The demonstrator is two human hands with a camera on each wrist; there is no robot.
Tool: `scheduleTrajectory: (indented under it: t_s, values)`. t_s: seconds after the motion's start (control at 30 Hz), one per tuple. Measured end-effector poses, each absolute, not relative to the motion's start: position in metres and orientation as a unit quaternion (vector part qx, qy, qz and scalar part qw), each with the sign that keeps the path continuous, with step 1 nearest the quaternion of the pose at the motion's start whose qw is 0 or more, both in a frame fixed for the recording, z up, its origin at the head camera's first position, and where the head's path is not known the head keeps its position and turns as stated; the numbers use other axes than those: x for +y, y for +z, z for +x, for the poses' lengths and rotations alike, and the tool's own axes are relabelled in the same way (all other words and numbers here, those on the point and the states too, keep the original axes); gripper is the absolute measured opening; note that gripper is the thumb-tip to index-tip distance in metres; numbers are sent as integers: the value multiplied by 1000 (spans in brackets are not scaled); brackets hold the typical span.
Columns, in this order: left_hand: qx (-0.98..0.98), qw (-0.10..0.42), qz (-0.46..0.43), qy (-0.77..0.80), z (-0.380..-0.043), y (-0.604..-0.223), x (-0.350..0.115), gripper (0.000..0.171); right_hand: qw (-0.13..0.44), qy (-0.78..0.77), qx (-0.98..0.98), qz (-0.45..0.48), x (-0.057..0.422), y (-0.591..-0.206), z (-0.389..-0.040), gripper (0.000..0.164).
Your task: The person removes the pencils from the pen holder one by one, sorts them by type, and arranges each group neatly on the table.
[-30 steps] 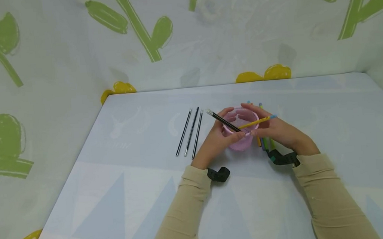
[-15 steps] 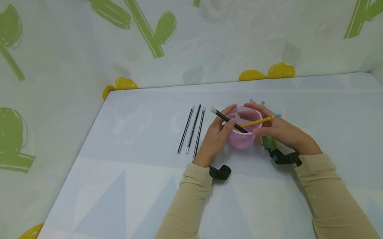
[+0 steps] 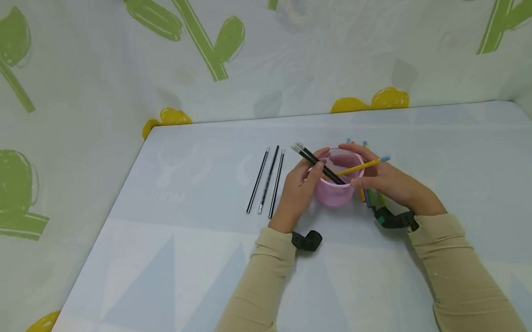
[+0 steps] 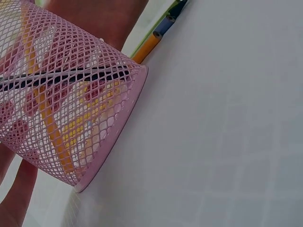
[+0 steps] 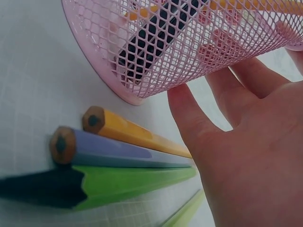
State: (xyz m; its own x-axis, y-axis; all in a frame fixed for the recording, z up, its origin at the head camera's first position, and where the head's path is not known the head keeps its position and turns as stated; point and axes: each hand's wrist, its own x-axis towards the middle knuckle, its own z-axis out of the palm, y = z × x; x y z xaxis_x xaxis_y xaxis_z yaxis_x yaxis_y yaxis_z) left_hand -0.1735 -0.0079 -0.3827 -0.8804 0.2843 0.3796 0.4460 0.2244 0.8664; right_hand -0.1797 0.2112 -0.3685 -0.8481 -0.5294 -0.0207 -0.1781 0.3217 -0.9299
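A pink mesh pencil cup (image 3: 334, 196) stands upright between both hands in the head view. My left hand (image 3: 296, 192) curls round its left side, thumb over the near rim beside two black pencils (image 3: 309, 157). These lean out to the left, white eraser ends up. On the right, my right hand (image 3: 393, 179) grips the cup, fingers behind and thumb at the near rim. A yellow pencil (image 3: 356, 169) with a blue end leans out toward that hand. Through the mesh in the right wrist view, the black pencils' lower ends (image 5: 142, 52) reach near the cup's base.
Three black pencils (image 3: 269, 179) lie side by side left of the cup. Beneath the right hand lie an orange pencil (image 5: 137, 135), a violet pencil (image 5: 123, 149) and a green pencil (image 5: 137, 184). The pale table (image 3: 210, 170) meets a leaf-patterned backdrop (image 3: 286, 70) behind.
The left thumb has moved up and back from the front rim to beside the black pencils. Their eraser ends now show slightly fanned apart. The cup stays in both hands.
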Motion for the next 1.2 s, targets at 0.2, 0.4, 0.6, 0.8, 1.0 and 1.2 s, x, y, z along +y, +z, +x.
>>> scheduleTrajectory:
  t_s: [0.2, 0.4, 0.6, 0.8, 1.0, 1.2]
  values:
    - [-791, 98, -239, -554, -181, -393, -7, 37, 167, -536, 799, -216, 212, -368, -178, 68]
    - [-801, 149, -243, -526, -183, -391, -9, 38, 157, -519, 814, -209, 208, -359, -173, 66]
    - [-793, 186, -221, -537, -183, -388, -12, 39, 177, -557, 774, -241, 206, -356, -171, 67]
    - [-763, 212, -173, -585, -185, -379, -17, 37, 169, -559, 777, -234, 210, -364, -179, 66]
    - [-702, 169, -129, -680, -186, -371, -29, 37, 171, -557, 779, -231, 214, -369, -181, 66]
    - [-654, 138, -100, -737, -179, -353, -37, 36, 169, -567, 768, -246, 213, -368, -181, 65]
